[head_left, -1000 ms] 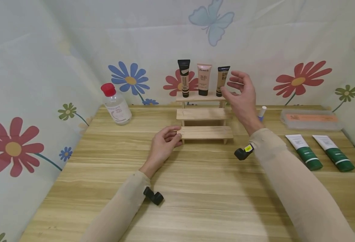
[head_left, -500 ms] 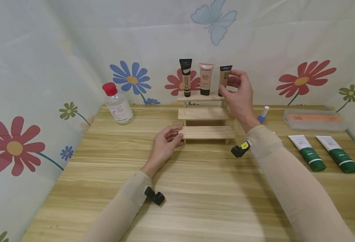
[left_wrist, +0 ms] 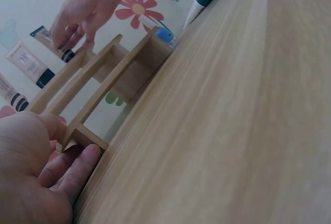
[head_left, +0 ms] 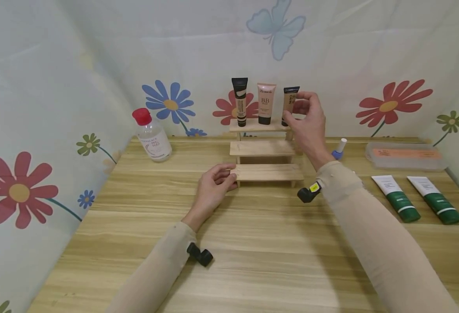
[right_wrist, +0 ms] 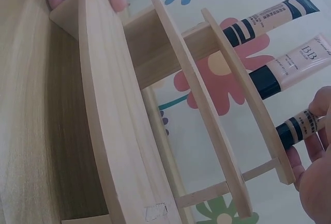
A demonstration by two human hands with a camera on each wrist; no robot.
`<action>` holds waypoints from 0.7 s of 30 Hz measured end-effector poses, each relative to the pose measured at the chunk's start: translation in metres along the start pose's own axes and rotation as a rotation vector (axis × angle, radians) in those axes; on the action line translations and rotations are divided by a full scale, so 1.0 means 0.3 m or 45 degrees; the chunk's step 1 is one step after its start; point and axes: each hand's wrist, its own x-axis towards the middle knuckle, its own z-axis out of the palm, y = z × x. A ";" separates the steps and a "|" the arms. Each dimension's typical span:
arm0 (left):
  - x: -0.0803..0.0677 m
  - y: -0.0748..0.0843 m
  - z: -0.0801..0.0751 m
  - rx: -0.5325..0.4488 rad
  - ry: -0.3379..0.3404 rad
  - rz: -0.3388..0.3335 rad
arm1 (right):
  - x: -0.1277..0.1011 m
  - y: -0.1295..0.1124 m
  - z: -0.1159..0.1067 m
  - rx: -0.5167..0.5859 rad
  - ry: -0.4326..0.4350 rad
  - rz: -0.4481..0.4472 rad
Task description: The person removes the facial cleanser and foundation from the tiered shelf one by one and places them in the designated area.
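Fingers of the left hand (head_left: 213, 186) curl round the near left end of the wooden step rack (head_left: 266, 148), thumb and fingertips (left_wrist: 77, 168) pressed to the lowest shelf where it meets the table (head_left: 253, 243). Past that hold, up and to the right, the right hand (head_left: 309, 121) is raised at the top shelf, its thumb and fingers pinching the tan tube (head_left: 289, 103) that stands cap down at the shelf's right end; the right wrist view shows the fingertips (right_wrist: 320, 107) on both sides of the tube just above its dark cap. Immediately left of the pinched tube stands the pink BB tube (head_left: 266, 103), and left of that the striped tube (head_left: 239, 101), both upright on the same shelf and apart from the fingers. Behind the right wrist, low on the table, a small blue bottle (head_left: 339, 150) with a white cap stands just beside the rack. Farther right of that hand lie two green-and-white tubes (head_left: 415, 198) side by side, with a flat clear box (head_left: 405, 155) behind them. Well to the left of the left hand, near the cloth wall, stands a clear bottle (head_left: 151, 135) with a red cap.
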 end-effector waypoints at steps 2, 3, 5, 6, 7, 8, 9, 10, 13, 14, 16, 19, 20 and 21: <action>0.000 0.000 0.001 0.001 -0.003 0.000 | -0.004 -0.001 -0.005 -0.004 -0.001 0.004; -0.001 0.000 0.001 0.003 -0.005 0.000 | -0.005 -0.001 -0.007 -0.003 -0.001 0.003; -0.001 0.001 0.001 0.005 -0.004 0.000 | -0.009 -0.004 -0.012 0.013 0.003 -0.002; -0.001 0.002 0.001 0.006 -0.003 0.000 | -0.011 -0.006 -0.015 0.021 0.006 -0.007; -0.002 0.003 0.001 0.009 -0.001 -0.001 | -0.013 -0.008 -0.018 0.029 0.012 -0.011; -0.003 0.005 0.001 0.010 0.000 -0.002 | -0.015 -0.010 -0.022 0.036 0.019 -0.016; -0.003 0.006 0.001 0.012 0.002 -0.004 | -0.017 -0.013 -0.026 0.044 0.029 -0.020; -0.003 0.007 0.001 0.012 0.005 -0.006 | -0.020 -0.016 -0.030 0.057 0.038 -0.026; -0.003 0.008 0.001 0.021 0.007 -0.014 | -0.030 -0.024 -0.048 0.076 0.062 -0.048; -0.002 0.007 0.002 0.023 0.007 -0.016 | -0.034 -0.026 -0.055 0.081 0.065 -0.059; -0.001 0.006 0.003 0.025 0.008 -0.017 | -0.043 -0.029 -0.069 0.088 0.069 -0.078; 0.001 0.004 0.004 0.028 0.008 -0.017 | -0.062 -0.031 -0.091 0.088 0.077 -0.092; 0.001 0.003 0.004 0.029 0.009 -0.017 | -0.069 -0.032 -0.097 0.092 0.080 -0.101; 0.001 0.004 0.003 0.028 0.008 -0.017 | -0.077 -0.034 -0.103 0.098 0.087 -0.108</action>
